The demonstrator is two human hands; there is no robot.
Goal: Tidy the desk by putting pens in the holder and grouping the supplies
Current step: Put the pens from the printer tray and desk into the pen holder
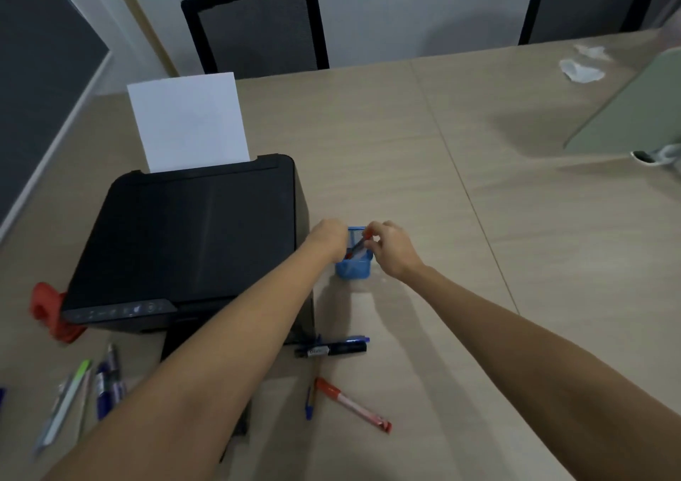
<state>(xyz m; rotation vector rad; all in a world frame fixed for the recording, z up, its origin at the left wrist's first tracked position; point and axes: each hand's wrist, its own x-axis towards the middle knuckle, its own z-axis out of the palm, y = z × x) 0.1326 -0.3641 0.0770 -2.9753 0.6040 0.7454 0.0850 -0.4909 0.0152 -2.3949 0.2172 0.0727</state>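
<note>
Reaching: both of your bare arms stretch over the desk (516, 222) to the blue mesh holder (353, 269), which stands just right of the black printer (191, 237), well in from every edge.
Left hand (329, 235): it rests against the holder's left rim; whether it grips the rim, you cannot tell.
Right hand (390, 246): your fingertips pinch one red pen (359, 245), tilted, its lower end inside the holder.
Near edge, middle: three loose items, namely one black marker (331, 349) touching a blue pen (341, 340), one small blue pen (310, 401), and one red-capped marker (353, 405).
Near-left corner: about five pens (84, 396) lie in a blurred cluster.
Left edge: one red object (48, 313) sits beside the printer.
Printer: one white sheet (188, 121) stands in its feed.
</note>
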